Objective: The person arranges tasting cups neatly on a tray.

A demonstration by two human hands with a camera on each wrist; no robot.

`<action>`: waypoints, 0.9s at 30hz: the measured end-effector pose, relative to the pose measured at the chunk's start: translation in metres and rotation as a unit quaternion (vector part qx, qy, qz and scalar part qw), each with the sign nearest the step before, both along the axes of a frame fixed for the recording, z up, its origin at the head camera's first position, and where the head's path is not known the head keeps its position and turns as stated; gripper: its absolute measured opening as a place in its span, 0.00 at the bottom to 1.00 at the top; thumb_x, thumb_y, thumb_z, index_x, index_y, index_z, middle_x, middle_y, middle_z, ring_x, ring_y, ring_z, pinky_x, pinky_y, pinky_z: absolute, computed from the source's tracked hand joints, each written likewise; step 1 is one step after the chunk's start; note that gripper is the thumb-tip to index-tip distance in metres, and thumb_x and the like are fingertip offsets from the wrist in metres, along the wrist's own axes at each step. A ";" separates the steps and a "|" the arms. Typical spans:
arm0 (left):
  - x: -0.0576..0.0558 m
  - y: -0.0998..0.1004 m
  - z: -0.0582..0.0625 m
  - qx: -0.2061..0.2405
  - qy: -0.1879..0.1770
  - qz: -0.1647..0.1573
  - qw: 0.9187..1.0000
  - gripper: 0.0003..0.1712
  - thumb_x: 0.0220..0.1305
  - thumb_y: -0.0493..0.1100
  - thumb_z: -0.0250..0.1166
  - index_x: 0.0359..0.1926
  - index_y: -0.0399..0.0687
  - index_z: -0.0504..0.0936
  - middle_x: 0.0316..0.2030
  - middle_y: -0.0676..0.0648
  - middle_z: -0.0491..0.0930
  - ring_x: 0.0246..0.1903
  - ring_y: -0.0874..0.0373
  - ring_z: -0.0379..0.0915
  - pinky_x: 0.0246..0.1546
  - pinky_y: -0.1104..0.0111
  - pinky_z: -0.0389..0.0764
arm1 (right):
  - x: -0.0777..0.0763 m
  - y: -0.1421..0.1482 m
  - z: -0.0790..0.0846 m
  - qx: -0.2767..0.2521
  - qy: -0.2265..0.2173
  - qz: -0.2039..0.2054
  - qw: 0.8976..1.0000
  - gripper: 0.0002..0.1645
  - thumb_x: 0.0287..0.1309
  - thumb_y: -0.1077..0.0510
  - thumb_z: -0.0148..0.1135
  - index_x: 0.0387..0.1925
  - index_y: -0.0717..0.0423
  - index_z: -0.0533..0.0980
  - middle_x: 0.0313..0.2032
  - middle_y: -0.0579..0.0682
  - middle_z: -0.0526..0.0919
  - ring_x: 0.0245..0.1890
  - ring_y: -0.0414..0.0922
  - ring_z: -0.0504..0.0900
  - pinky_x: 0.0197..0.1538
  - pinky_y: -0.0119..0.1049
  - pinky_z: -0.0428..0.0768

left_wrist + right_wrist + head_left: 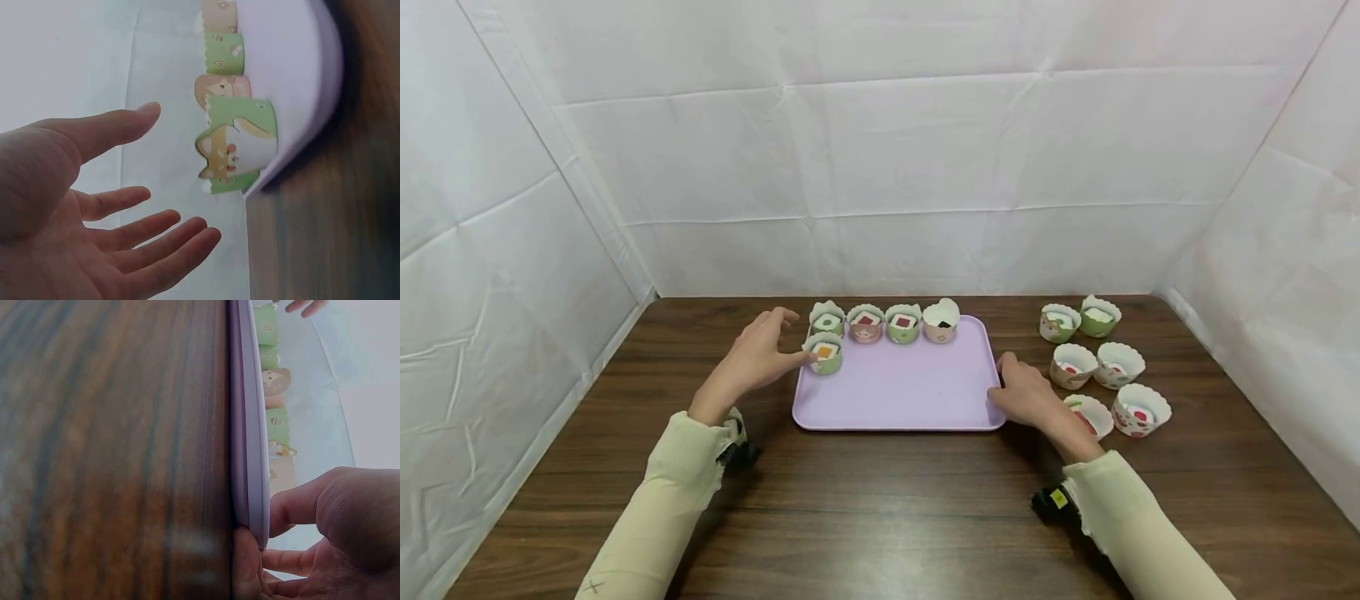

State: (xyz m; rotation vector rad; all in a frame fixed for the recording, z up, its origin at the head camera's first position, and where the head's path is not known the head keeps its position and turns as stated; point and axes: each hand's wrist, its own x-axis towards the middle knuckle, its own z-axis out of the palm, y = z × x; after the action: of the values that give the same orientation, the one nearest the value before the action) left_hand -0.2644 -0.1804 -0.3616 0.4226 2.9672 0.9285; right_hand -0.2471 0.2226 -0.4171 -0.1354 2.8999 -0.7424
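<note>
A lilac tray (917, 392) lies on the table, and my right hand (1025, 392) pinches its right edge between thumb and fingers, as the right wrist view (265, 525) confirms. My left hand (758, 354) hovers off the tray's left side, fingers spread and thumb towards a green paper baking cup (825, 358) with an orange square inside. In the left wrist view that cup (250, 144), with a dog-like face on it, stands apart from the fingers. Behind it a row holds another green cup (827, 320), a pink cup (866, 325), a green cup (902, 325) and a pale cup (941, 323).
Several more paper cups stand right of the tray on the wooden table (880, 517), among them a green one (1100, 318) and a red-patterned one (1138, 412). One pale cup (1090, 414) sits close behind my right wrist. White sheeting (910, 167) encloses the table's back and sides.
</note>
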 end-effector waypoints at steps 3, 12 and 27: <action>0.007 -0.008 0.000 0.002 0.008 -0.009 1.000 0.41 0.65 0.51 0.72 0.70 0.35 0.67 0.65 0.30 0.71 0.63 0.35 0.73 0.62 0.43 0.80 | 0.000 0.000 0.000 -0.001 0.001 0.000 1.000 0.18 0.60 0.59 0.56 0.49 0.66 0.67 0.36 0.59 0.77 0.32 0.51 0.76 0.29 0.34 0.73; 0.023 -0.045 -0.005 0.010 0.016 -0.040 0.999 0.38 0.68 0.53 0.70 0.70 0.37 0.69 0.65 0.31 0.73 0.64 0.35 0.72 0.65 0.39 0.77 | 0.002 -0.001 0.002 0.000 0.004 0.004 1.000 0.19 0.60 0.60 0.57 0.48 0.66 0.67 0.36 0.59 0.78 0.32 0.51 0.76 0.29 0.34 0.73; 0.041 -0.099 -0.005 0.037 -0.138 -0.166 0.976 0.39 0.67 0.52 0.70 0.72 0.39 0.69 0.65 0.33 0.75 0.66 0.34 0.71 0.60 0.45 0.83 | 0.003 0.000 0.003 0.000 -0.002 0.001 1.000 0.19 0.61 0.59 0.57 0.50 0.66 0.67 0.36 0.60 0.78 0.32 0.51 0.76 0.29 0.34 0.73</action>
State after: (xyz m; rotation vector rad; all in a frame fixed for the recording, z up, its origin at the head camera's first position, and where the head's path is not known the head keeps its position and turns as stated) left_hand -0.2233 -0.2794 -0.3665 0.7004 2.5169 0.9689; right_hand -0.2437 0.2222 -0.4138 -0.1360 2.8957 -0.7430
